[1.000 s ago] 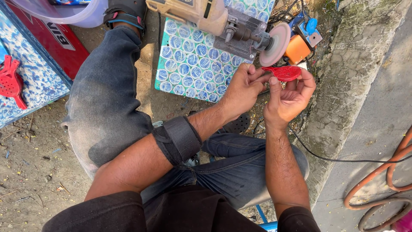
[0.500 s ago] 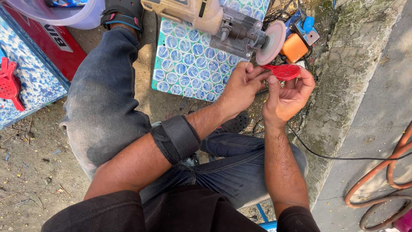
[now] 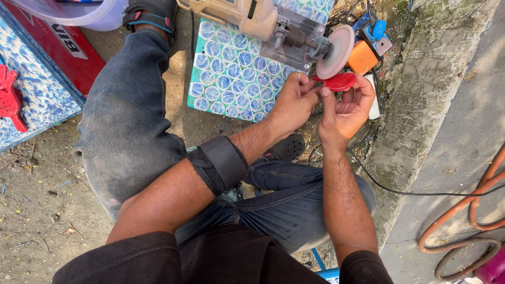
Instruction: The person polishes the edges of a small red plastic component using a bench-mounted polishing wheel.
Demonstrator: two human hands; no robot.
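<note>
We pinch the flat red plastic piece (image 3: 340, 81) between both hands: left hand (image 3: 291, 102) gripping its nine-o'clock edge, right hand (image 3: 345, 108) closed on it from six o'clock. Its long axis runs nine-to-three, and it touches the pale round grinding wheel (image 3: 335, 51) at twelve o'clock, on the beige bench grinder (image 3: 252, 16).

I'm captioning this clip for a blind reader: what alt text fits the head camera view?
Both hands, left hand and right hand, hold a small red piece against the grinder's round wheel. The grinder sits on a patterned tile, above the seated person's jeans-clad knees, on dirt ground.
</note>
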